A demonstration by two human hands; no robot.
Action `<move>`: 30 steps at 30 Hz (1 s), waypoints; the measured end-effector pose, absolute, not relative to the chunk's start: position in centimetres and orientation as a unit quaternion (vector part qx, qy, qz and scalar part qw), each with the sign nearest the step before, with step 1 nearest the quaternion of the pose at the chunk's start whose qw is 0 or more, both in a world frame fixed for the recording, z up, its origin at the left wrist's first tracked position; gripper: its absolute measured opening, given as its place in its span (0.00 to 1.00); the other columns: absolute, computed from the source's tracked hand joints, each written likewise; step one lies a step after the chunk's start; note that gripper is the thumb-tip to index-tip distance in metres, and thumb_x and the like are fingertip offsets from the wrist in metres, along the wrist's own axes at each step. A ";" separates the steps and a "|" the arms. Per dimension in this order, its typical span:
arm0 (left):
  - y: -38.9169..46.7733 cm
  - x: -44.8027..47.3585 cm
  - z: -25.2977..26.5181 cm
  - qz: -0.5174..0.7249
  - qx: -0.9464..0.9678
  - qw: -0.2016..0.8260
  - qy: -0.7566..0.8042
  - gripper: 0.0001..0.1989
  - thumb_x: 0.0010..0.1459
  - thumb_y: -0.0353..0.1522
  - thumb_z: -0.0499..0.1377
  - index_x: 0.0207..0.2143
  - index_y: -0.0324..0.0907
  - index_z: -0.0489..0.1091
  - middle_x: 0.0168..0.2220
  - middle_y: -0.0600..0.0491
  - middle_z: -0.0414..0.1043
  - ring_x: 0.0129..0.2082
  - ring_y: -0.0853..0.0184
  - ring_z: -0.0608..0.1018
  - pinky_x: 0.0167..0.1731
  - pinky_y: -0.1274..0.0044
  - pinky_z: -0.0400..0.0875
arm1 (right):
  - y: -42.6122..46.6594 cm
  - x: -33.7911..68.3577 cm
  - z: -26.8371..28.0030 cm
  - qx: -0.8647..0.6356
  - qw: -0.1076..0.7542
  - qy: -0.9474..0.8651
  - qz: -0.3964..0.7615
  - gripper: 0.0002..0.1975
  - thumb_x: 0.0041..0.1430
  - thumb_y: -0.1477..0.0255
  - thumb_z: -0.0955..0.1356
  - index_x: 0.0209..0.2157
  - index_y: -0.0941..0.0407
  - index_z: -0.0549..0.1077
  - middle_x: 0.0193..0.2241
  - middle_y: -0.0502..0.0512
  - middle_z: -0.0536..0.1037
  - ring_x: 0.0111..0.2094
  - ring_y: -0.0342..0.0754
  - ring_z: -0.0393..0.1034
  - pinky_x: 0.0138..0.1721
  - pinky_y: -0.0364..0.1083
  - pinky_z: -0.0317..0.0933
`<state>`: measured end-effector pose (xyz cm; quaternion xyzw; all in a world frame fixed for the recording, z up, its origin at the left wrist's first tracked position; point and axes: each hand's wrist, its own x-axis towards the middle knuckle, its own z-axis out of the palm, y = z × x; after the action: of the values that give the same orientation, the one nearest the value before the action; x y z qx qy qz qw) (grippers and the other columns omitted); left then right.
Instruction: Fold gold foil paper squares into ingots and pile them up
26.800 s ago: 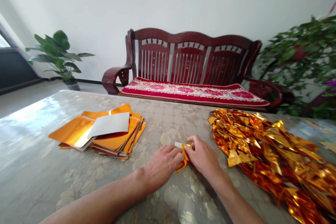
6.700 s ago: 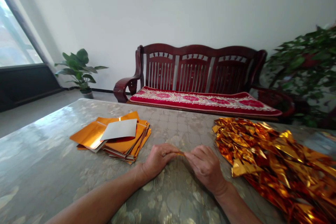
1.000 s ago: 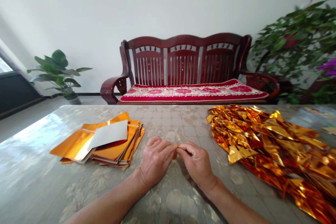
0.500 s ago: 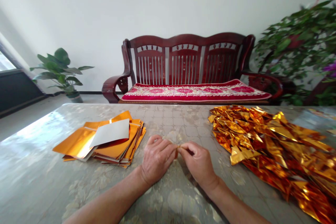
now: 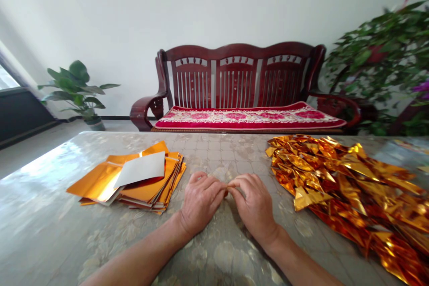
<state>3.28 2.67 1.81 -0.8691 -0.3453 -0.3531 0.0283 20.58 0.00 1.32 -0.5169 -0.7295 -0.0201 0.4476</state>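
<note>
Over the middle of the table, my left hand [image 5: 203,201] and my right hand [image 5: 254,203] meet at the fingertips. Both are closed in a pinch on one small piece of gold foil paper [image 5: 226,192], most of it hidden by the fingers. Left of my left hand lies an uneven stack of flat gold foil sheets [image 5: 147,192], with a sheet [image 5: 142,170] on top, its pale side up. To the right of my right hand spreads a large heap of folded, shiny gold foil pieces [image 5: 335,183].
The table [image 5: 110,250] has a glossy, patterned cover. Beyond its far edge stands a dark red wooden bench [image 5: 234,80] with a floral seat cover [image 5: 251,117]. A potted plant [image 5: 78,89] is at left, leafy greenery [image 5: 385,53] at right. Clear plastic [image 5: 402,154] lies behind the heap.
The fingers of my right hand have shifted slightly at the pinch, the hand rolling a little forward. My left hand, the stack and the heap look the same.
</note>
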 end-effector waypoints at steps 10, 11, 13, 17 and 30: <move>3.3 2.8 1.2 -0.366 -0.863 0.024 -0.348 0.10 0.68 0.37 0.54 0.38 0.45 0.75 0.31 0.55 0.76 0.32 0.67 0.74 0.36 0.73 0.60 | 0.8 21.3 0.9 -0.554 0.457 -0.690 0.085 0.07 0.63 0.68 0.65 0.31 0.53 0.71 0.30 0.50 0.76 0.36 0.49 0.69 0.39 0.45 0.58; 3.3 2.7 1.1 -0.361 -0.862 0.024 -0.355 0.11 0.68 0.36 0.54 0.38 0.45 0.75 0.31 0.55 0.76 0.32 0.66 0.74 0.35 0.73 0.60 | 0.9 21.3 0.9 -0.558 0.463 -0.681 0.101 0.07 0.63 0.68 0.65 0.30 0.53 0.72 0.30 0.50 0.76 0.36 0.49 0.69 0.39 0.45 0.58; 3.3 2.7 1.2 -0.352 -0.859 0.024 -0.372 0.11 0.68 0.35 0.53 0.36 0.44 0.74 0.31 0.55 0.75 0.32 0.66 0.73 0.35 0.73 0.60 | 1.1 21.4 0.8 -0.566 0.476 -0.659 0.134 0.07 0.62 0.67 0.65 0.30 0.53 0.72 0.30 0.50 0.77 0.35 0.49 0.70 0.39 0.45 0.59; 2.9 3.0 1.4 -0.328 -0.859 0.027 -0.392 0.08 0.68 0.35 0.54 0.38 0.44 0.72 0.33 0.54 0.75 0.34 0.64 0.73 0.37 0.72 0.61 | 1.3 21.3 0.7 -0.579 0.487 -0.623 0.199 0.09 0.61 0.65 0.65 0.31 0.53 0.72 0.29 0.50 0.78 0.33 0.49 0.71 0.37 0.45 0.60; 2.9 2.9 1.3 -0.305 -0.867 0.029 -0.392 0.08 0.66 0.38 0.57 0.41 0.46 0.72 0.30 0.55 0.72 0.31 0.65 0.75 0.32 0.75 0.65 | 1.3 21.0 0.5 -0.561 0.527 -0.574 0.280 0.11 0.59 0.61 0.67 0.30 0.54 0.73 0.27 0.50 0.76 0.31 0.48 0.69 0.36 0.44 0.61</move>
<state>2.91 2.85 1.26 -0.8674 -0.3917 -0.3055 0.0290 20.96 1.28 0.52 -0.5610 -0.5736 0.2804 0.5270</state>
